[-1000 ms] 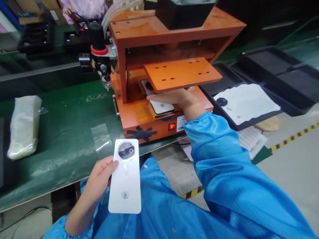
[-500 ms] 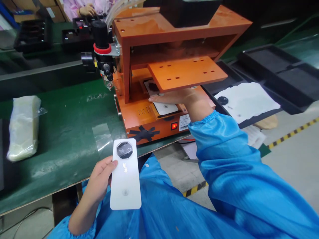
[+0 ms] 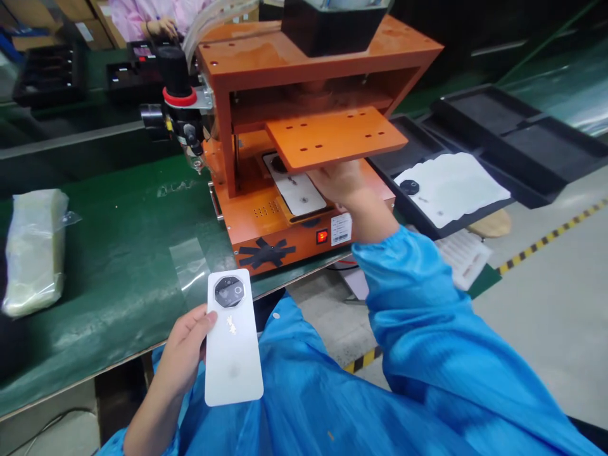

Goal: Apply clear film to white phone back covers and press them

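My left hand [image 3: 190,342] grips a white phone back panel [image 3: 234,354] by its left edge, its octagonal black camera ring at the top, in front of the table edge. My right hand [image 3: 339,183] reaches under the raised orange plate [image 3: 337,136] of an orange press [image 3: 242,228]. Beside its fingers a second white panel [image 3: 301,195] lies in the fixture on the press base, its upper end partly under the plate. The right fingertips are hidden by the plate and blur, so I cannot make out whether they hold anything.
Right of the press, a black tray [image 3: 427,218] bears overlapping white panels [image 3: 456,187]; more black trays [image 3: 513,133] lie beyond. A plastic-wrapped bundle [image 3: 35,250] and a clear film [image 3: 189,263] are on the green table. A person's hand [image 3: 164,27] shows behind, by black trays.
My right hand has drawn back to the right from over the panel in the fixture, uncovering more of it. The view has shifted slightly; my left hand still holds its panel.
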`<state>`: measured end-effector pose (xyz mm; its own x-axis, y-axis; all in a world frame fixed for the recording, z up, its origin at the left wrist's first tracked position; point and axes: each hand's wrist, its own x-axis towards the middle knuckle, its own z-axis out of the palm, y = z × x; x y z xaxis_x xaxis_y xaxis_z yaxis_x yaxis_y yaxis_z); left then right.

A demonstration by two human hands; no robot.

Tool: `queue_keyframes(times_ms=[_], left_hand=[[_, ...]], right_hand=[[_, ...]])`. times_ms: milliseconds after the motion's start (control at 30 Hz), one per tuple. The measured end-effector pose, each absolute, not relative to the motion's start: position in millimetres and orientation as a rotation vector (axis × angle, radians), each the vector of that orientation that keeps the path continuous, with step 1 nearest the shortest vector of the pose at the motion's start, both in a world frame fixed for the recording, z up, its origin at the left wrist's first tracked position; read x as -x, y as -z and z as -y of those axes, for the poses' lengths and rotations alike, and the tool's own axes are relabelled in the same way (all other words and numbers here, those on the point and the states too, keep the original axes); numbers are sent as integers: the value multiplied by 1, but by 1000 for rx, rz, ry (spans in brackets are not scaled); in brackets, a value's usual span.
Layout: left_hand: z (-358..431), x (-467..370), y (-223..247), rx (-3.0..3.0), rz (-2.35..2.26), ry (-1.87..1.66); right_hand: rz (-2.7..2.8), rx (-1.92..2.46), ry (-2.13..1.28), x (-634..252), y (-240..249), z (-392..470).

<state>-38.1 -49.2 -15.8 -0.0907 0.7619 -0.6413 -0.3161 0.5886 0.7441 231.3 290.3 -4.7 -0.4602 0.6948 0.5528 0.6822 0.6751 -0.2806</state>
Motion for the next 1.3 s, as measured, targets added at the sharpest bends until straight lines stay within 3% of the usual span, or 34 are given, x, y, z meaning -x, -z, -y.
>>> queue_keyframes(times_ms=[267,533,733,1000,1300], left_hand=[[52,43,18,-456,-1455,-919],[32,57,7,-1587,-1666,-782],[7,25,-5,-2174,-1404,-791],[10,13,-3,-2096,-1401,-708],[19,16,4,-1946,-1453,-557]], right_hand=[[2238,1145,-22,-234,0,-207],[1482,1348,152,-316,43,-145],[1756,1268,240,-293,42,-128],[2347,1232,36,-228,-3,-170],[2098,1204,49,-243,13,-148]])
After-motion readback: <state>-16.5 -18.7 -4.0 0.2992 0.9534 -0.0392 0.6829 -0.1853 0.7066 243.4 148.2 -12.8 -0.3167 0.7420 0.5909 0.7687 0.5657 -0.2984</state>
